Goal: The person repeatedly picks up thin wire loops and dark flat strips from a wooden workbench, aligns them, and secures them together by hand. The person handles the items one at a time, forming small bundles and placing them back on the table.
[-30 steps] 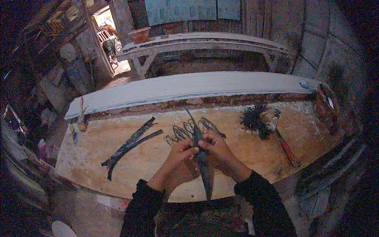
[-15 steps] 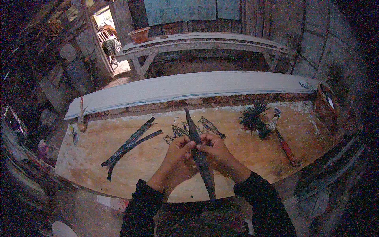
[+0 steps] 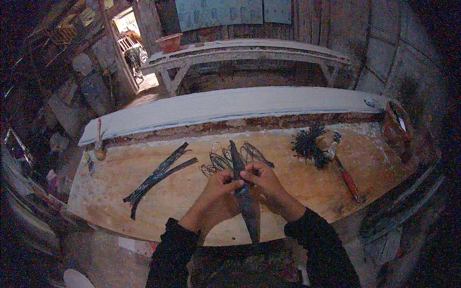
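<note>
Between my two hands is a long dark strip (image 3: 248,211), gathered narrow at the middle and widening toward its lower end. My left hand (image 3: 218,191) pinches it from the left with thumb and fingers. From the other side, my right hand (image 3: 265,185) grips it just below its upper end, the two thumbs nearly touching. Beyond my hands, partly hidden by them, lie loops of thin dark wire (image 3: 254,153) on the wooden board (image 3: 105,192). Several flat dark strips (image 3: 156,180) lie crossed to the left.
A dark bristly bundle (image 3: 309,146) lies at right, beside a red-handled hammer-like tool (image 3: 346,178). Brushes (image 3: 100,141) stand at the left edge. A long white-topped slab (image 3: 230,105) runs behind the board. A brown container (image 3: 397,125) stands at the far right; a bench (image 3: 249,50) lies beyond.
The strip's upper end has come down toward my hands and looks broader. My fingers have shifted slightly lower, still gripping it.
</note>
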A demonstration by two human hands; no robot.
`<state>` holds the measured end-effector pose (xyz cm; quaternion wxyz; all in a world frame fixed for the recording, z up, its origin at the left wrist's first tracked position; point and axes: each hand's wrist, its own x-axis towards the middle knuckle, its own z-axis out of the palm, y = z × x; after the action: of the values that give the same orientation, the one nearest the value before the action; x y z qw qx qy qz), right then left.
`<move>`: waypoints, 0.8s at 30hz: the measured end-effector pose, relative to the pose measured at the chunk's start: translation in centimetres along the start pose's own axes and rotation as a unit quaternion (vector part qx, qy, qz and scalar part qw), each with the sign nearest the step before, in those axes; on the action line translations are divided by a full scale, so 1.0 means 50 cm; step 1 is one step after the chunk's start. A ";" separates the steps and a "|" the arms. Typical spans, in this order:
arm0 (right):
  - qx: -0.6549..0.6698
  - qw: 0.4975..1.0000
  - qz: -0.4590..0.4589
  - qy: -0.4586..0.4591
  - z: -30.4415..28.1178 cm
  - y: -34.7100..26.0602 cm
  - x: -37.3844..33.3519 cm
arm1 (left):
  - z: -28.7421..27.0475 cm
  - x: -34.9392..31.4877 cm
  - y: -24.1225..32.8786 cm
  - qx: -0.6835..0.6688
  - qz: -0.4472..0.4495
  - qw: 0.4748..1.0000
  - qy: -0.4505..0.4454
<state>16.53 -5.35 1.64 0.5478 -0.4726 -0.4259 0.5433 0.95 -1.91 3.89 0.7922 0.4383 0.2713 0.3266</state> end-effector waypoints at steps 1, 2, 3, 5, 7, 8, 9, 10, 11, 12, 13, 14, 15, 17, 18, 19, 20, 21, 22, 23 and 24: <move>0.007 1.000 -0.001 -0.001 -0.001 0.007 0.005 | 0.025 -0.016 0.018 -0.005 -0.016 1.000 0.021; 0.015 1.000 -0.001 -0.002 -0.003 0.014 0.009 | 0.023 -0.017 0.017 -0.024 -0.013 0.999 0.021; 0.022 1.000 -0.001 -0.003 -0.003 0.018 0.011 | 0.019 -0.017 0.012 -0.042 -0.011 0.999 0.020; 0.036 0.999 0.005 -0.001 0.003 0.012 0.008 | 0.004 -0.013 0.003 -0.047 -0.001 0.999 0.022; 0.043 0.999 -0.006 0.007 0.009 0.004 0.004 | -0.019 -0.002 -0.009 -0.018 0.015 0.999 0.026; 0.042 0.999 -0.019 0.015 0.014 0.000 0.001 | -0.025 0.002 -0.011 -0.020 0.012 0.999 0.027; 0.042 0.998 -0.033 0.022 0.016 -0.002 0.000 | -0.029 0.005 -0.014 -0.023 0.009 0.999 0.029; -0.011 0.997 -0.072 0.020 0.007 0.015 0.009 | -0.029 0.007 -0.015 -0.024 0.006 0.999 0.029; -0.065 0.991 -0.111 0.018 0.000 0.032 0.024 | -0.028 0.010 -0.018 -0.050 0.011 0.998 0.040; -0.070 0.992 -0.106 0.011 -0.009 0.045 0.026 | -0.024 0.013 -0.023 -0.075 0.016 0.996 0.051; -0.074 0.992 -0.099 0.002 -0.008 0.044 0.025 | -0.024 0.014 -0.025 -0.101 0.022 0.993 0.065; -0.030 0.998 -0.048 -0.014 0.010 0.002 0.001 | -0.026 0.014 -0.020 -0.065 0.036 0.994 0.075; 0.014 0.999 0.004 -0.029 0.021 -0.022 -0.012 | -0.026 0.014 -0.011 -0.028 0.049 0.995 0.085; 0.015 0.999 0.004 -0.045 0.019 -0.028 -0.015 | -0.018 0.010 -0.003 -0.019 0.047 0.994 0.092; 0.015 0.999 0.004 -0.052 0.018 -0.029 -0.016 | -0.014 0.008 -0.002 -0.048 0.032 0.994 0.091; 0.020 0.999 0.005 -0.036 0.016 -0.020 -0.012 | -0.011 0.007 -0.001 -0.076 0.017 0.993 0.091; 0.025 0.999 0.005 -0.020 0.012 -0.003 -0.002 | -0.021 0.011 -0.003 -0.054 0.015 0.996 0.073; 0.031 1.000 0.005 -0.003 0.009 0.006 0.003 | -0.045 0.021 -0.008 -0.031 0.013 0.998 0.056; 0.034 0.999 0.015 -0.002 0.011 0.008 0.008 | -0.070 0.030 -0.017 -0.010 0.013 0.999 0.044; 0.038 0.999 0.023 0.001 0.010 0.007 0.010 | -0.086 0.040 -0.032 -0.010 0.036 0.999 0.039; 0.041 0.999 0.032 0.004 0.010 0.006 0.011 | -0.101 0.050 -0.049 -0.009 0.059 0.998 0.034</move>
<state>16.00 -4.76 1.40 0.5506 -0.4652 -0.3863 0.5756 -0.41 1.60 -0.96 0.7661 0.4346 0.2689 0.3896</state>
